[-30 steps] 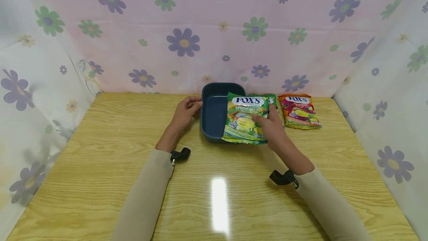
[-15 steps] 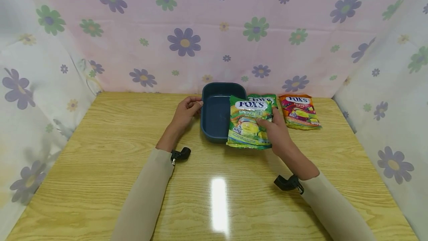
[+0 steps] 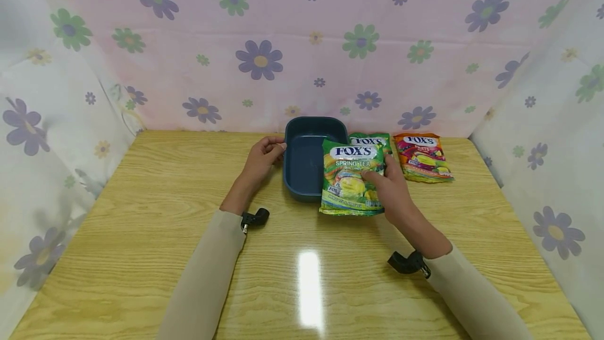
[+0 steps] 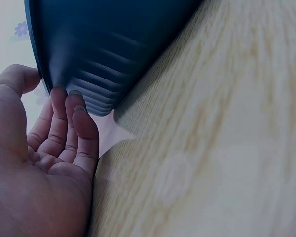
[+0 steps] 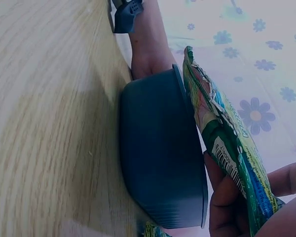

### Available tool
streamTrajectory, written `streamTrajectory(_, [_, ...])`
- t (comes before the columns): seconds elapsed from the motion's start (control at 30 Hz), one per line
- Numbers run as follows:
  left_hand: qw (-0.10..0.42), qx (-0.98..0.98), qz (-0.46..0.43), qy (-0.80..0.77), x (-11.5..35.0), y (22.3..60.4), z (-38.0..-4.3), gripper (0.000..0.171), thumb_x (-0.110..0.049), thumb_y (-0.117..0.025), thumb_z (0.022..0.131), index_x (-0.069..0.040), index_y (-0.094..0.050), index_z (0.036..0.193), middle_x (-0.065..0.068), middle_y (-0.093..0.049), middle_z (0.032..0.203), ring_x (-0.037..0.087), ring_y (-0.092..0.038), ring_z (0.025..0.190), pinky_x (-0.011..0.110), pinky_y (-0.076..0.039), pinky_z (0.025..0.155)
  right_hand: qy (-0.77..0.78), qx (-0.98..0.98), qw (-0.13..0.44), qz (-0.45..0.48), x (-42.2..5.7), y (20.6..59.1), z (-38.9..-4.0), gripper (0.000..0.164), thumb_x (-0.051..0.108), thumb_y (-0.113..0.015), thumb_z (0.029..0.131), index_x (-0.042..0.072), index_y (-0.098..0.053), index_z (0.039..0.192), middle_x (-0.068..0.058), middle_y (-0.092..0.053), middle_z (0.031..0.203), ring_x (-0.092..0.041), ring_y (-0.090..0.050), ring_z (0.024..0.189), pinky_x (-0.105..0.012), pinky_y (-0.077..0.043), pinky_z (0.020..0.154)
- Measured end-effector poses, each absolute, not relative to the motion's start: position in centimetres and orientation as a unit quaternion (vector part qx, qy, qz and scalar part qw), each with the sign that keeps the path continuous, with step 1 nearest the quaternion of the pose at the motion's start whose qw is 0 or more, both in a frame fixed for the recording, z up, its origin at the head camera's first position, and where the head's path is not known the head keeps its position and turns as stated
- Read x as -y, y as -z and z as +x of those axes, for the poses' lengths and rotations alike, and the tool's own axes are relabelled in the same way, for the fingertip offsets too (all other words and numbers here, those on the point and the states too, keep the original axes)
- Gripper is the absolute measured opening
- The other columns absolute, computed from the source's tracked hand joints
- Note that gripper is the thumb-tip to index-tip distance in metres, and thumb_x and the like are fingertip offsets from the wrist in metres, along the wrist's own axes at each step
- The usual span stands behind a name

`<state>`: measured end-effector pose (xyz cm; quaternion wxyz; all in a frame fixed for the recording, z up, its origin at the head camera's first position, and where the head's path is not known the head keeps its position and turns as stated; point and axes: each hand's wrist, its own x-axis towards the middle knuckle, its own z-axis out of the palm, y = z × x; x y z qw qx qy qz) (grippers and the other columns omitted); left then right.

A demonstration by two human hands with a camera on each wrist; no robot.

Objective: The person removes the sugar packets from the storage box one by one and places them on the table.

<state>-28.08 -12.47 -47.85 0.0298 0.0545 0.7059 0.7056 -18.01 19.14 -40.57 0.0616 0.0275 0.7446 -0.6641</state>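
A green candy bag [image 3: 353, 178] labelled Fox's Spring Tea is gripped at its right side by my right hand [image 3: 392, 185], thumb on the front. It overlaps the right part of a dark blue plastic tub [image 3: 304, 172] in the head view. From the right wrist, the bag [image 5: 227, 143] is seen tilted, close over the rim of the tub [image 5: 158, 143], with fingers behind it. My left hand [image 3: 259, 160] pinches the tub's left rim. In the left wrist view, the thumb is at the rim and the fingertips [image 4: 59, 91] touch the outer wall.
Behind the held bag lies another green Fox's bag [image 3: 370, 140], partly hidden. A red-orange Fox's Fruits bag [image 3: 422, 157] lies to its right. All rest on a wood-grain table [image 3: 189, 182], with a flowered cloth [image 3: 292, 41] hanging behind.
The right hand has drawn the green candy bag a little rightward and toward me, showing more of the tub and of the bag behind. The left hand stays at the rim.
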Motion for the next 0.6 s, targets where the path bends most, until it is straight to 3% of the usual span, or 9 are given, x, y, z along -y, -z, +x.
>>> streamTrajectory(0.3, [0.022,-0.706,0.060,-0.706,12.3,48.0,-28.1,0.031,-0.020,-0.065,0.108,0.000,-0.065,0.131,0.001,-0.068,0.095,0.018,-0.062,0.087,0.029,-0.051,0.076,0.649,-0.757,0.065,0.035,-19.4,40.7,-17.3,0.059,0.015,-0.055,0.108,0.006,-0.029,0.160,-0.017,-0.048,0.147,-0.021,-0.058,0.116,-0.020,-0.053,0.090])
streamTrajectory(0.6, [0.029,-0.709,0.053,-0.703,12.5,47.9,-28.1,0.035,-0.021,-0.064,0.108,0.002,-0.063,0.134,0.007,-0.068,0.100,0.019,-0.061,0.089,0.031,-0.051,0.079,0.645,-0.759,0.076,0.044,-20.2,40.9,-16.3,0.059,0.015,-0.053,0.109,0.006,-0.027,0.161,-0.019,-0.051,0.146,-0.013,-0.063,0.108,-0.021,-0.055,0.088])
